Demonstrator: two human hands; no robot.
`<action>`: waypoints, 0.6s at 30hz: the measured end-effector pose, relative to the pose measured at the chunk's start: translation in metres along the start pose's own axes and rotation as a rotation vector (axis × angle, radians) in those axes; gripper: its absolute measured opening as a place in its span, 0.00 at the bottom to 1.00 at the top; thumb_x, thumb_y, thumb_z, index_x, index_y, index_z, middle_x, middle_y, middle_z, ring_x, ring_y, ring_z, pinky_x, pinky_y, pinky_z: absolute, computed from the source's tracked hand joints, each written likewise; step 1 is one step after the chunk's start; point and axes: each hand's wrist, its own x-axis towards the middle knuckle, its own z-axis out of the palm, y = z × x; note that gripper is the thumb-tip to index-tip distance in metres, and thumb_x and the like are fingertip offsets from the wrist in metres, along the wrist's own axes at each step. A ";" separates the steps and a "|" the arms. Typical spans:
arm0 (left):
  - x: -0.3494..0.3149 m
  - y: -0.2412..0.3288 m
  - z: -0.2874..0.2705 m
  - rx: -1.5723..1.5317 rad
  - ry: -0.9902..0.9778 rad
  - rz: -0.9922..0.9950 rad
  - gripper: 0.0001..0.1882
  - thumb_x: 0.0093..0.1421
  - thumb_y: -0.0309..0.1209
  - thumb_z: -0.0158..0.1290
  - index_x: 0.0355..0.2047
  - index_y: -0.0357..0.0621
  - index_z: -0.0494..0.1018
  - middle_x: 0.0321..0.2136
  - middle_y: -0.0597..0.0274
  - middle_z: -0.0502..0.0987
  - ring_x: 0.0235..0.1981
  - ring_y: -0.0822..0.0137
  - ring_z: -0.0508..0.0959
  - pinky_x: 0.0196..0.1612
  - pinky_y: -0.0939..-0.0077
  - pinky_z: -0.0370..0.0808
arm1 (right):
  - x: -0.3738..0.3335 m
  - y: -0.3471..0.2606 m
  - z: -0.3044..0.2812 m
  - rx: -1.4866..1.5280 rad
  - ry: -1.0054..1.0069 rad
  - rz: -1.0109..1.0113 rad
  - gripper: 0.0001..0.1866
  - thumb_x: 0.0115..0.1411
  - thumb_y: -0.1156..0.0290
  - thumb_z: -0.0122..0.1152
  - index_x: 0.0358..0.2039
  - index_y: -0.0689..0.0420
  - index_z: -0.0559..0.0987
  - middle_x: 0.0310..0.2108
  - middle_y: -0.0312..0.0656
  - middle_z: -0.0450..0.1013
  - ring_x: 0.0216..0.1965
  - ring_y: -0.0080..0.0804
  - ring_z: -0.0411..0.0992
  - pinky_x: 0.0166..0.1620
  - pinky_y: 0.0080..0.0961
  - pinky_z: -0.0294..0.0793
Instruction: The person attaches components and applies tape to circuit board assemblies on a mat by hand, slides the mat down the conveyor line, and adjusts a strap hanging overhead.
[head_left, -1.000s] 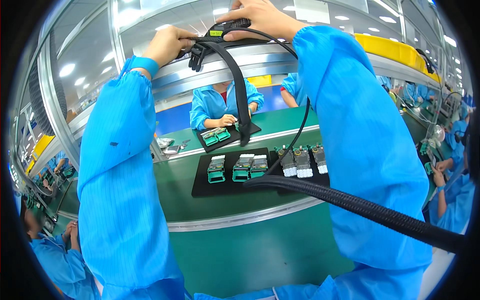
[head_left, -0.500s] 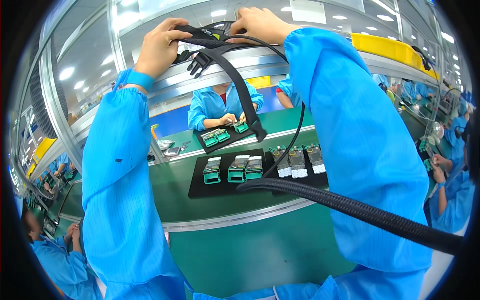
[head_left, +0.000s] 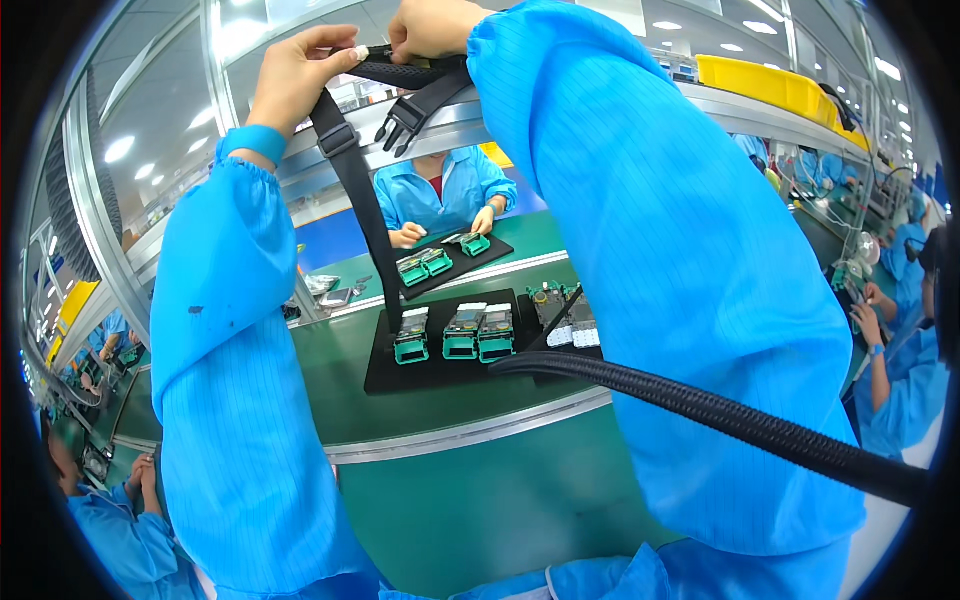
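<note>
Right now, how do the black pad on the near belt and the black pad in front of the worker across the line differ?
The near black pad is larger in view and carries three green-based modules in a row plus paler parts at its right end. The far black pad looks smaller, sits skewed, and carries fewer green modules, with a person's hand at its edge. Both are flat, black, and lie on green belts.

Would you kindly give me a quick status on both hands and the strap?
Left hand and right hand raised, both gripping black strap. Strap end hangs over tray. Braided cable crosses below.
</note>
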 end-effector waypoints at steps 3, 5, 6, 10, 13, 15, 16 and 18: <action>0.000 -0.010 -0.002 -0.031 -0.033 -0.019 0.19 0.50 0.24 0.57 0.45 0.43 0.75 0.35 0.62 0.78 0.34 0.74 0.76 0.39 0.81 0.72 | -0.001 0.002 0.004 -0.001 0.077 -0.054 0.11 0.46 0.63 0.62 0.30 0.53 0.82 0.29 0.47 0.77 0.33 0.41 0.76 0.39 0.34 0.75; 0.001 -0.014 -0.004 -0.040 -0.032 -0.031 0.19 0.50 0.24 0.57 0.45 0.42 0.75 0.35 0.62 0.78 0.34 0.74 0.76 0.40 0.81 0.72 | -0.004 0.002 -0.005 -0.008 0.129 -0.103 0.10 0.45 0.64 0.58 0.26 0.55 0.82 0.27 0.49 0.76 0.32 0.44 0.76 0.37 0.38 0.75; 0.003 -0.014 -0.001 -0.060 -0.042 -0.036 0.19 0.51 0.24 0.57 0.45 0.42 0.75 0.36 0.61 0.78 0.34 0.73 0.76 0.40 0.81 0.72 | -0.007 0.006 -0.009 -0.092 0.151 -0.216 0.10 0.45 0.65 0.58 0.26 0.55 0.81 0.28 0.49 0.76 0.32 0.45 0.75 0.37 0.39 0.75; 0.010 -0.019 0.002 -0.077 -0.080 0.002 0.18 0.54 0.25 0.54 0.47 0.42 0.74 0.38 0.59 0.78 0.40 0.70 0.76 0.47 0.80 0.72 | -0.007 0.011 -0.012 -0.208 0.223 -0.397 0.09 0.45 0.67 0.57 0.23 0.57 0.80 0.26 0.50 0.74 0.32 0.48 0.74 0.35 0.41 0.74; 0.010 -0.019 0.006 0.070 -0.036 -0.093 0.17 0.54 0.30 0.56 0.45 0.42 0.75 0.39 0.58 0.78 0.40 0.69 0.77 0.46 0.78 0.72 | -0.009 0.001 -0.021 -0.256 0.197 -0.403 0.09 0.45 0.67 0.56 0.23 0.58 0.80 0.26 0.51 0.74 0.31 0.49 0.74 0.35 0.41 0.74; 0.005 -0.005 0.008 0.189 -0.024 -0.138 0.16 0.54 0.33 0.56 0.42 0.41 0.76 0.37 0.57 0.78 0.39 0.68 0.77 0.44 0.76 0.72 | -0.015 -0.014 -0.036 -0.368 0.157 -0.372 0.09 0.45 0.68 0.56 0.23 0.58 0.80 0.26 0.51 0.74 0.31 0.49 0.74 0.35 0.41 0.74; 0.004 0.002 0.010 0.306 -0.016 -0.174 0.16 0.54 0.35 0.57 0.40 0.40 0.77 0.36 0.57 0.78 0.38 0.66 0.77 0.43 0.75 0.72 | -0.018 -0.020 -0.042 -0.426 0.137 -0.355 0.09 0.45 0.68 0.56 0.23 0.58 0.80 0.26 0.51 0.73 0.31 0.50 0.74 0.35 0.41 0.73; 0.020 0.023 0.026 0.389 -0.047 -0.094 0.16 0.54 0.37 0.57 0.38 0.39 0.78 0.34 0.56 0.77 0.35 0.63 0.77 0.41 0.73 0.72 | 0.008 0.035 -0.038 -0.223 0.257 -0.642 0.09 0.45 0.67 0.57 0.24 0.59 0.80 0.25 0.52 0.74 0.30 0.49 0.74 0.35 0.41 0.73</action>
